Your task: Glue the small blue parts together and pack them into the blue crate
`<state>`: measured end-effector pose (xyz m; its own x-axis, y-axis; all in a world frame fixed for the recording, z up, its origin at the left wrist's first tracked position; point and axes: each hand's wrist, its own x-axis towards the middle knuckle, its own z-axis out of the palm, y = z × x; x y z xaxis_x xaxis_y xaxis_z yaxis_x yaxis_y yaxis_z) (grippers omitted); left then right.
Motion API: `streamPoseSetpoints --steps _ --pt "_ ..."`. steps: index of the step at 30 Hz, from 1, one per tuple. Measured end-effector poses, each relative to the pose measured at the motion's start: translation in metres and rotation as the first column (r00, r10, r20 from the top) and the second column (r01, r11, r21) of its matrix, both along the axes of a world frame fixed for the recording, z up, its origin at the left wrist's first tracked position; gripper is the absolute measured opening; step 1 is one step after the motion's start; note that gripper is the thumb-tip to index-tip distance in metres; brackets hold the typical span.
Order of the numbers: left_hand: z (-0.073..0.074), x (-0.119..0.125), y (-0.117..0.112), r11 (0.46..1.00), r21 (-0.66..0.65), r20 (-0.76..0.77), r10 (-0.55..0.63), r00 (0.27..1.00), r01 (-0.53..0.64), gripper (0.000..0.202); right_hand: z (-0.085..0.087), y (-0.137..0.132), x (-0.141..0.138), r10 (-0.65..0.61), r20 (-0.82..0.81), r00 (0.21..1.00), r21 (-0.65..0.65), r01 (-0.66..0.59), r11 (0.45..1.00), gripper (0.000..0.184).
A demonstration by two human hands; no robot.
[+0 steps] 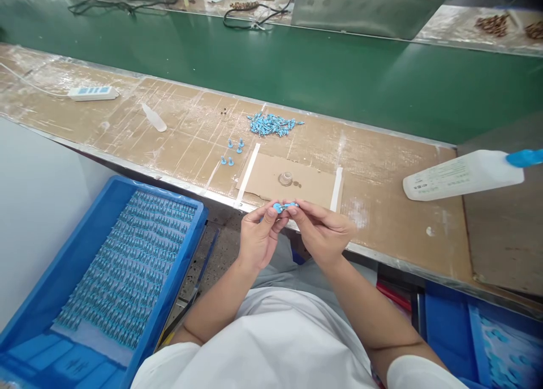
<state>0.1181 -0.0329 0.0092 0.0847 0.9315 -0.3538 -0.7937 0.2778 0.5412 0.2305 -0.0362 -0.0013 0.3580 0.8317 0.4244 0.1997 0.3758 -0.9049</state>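
My left hand (259, 235) pinches a small blue disc-shaped piece (277, 207) between thumb and fingertips. My right hand (324, 230) grips a slim blue part (291, 205) whose tip meets the disc; whether the two are joined I cannot tell. Both hands are at the table's front edge, before a cardboard sheet (267, 177) taped down with white strips. On that sheet sits a small round cup (285, 178) beside some dark wet spots. Behind lies a pile of small blue parts (274, 125). Several blue pieces with round bases (231, 161) stand upright left of the cardboard.
A blue tray (199, 208) holding rows of blue pieces is at lower left. A white bottle (462, 175) with a blue cap lies right. A small squeeze bottle (154, 117) and a power strip (92, 93) rest left. A green belt (271, 58) runs behind.
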Motion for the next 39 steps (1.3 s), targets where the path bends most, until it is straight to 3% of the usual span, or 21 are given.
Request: streamPoseSetpoints --steps 26,39 --pt "-0.002 -0.006 0.0 0.997 -0.036 -0.022 0.063 0.998 -0.064 0.029 0.0 0.0 -0.01 0.005 0.07 0.998 0.064 -0.01 0.998 0.029" --pt "-0.004 -0.011 0.001 0.997 0.057 -0.138 0.056 0.989 -0.049 0.025 0.006 -0.001 -0.01 0.0 0.151 0.989 0.04 -0.006 0.999 0.032"
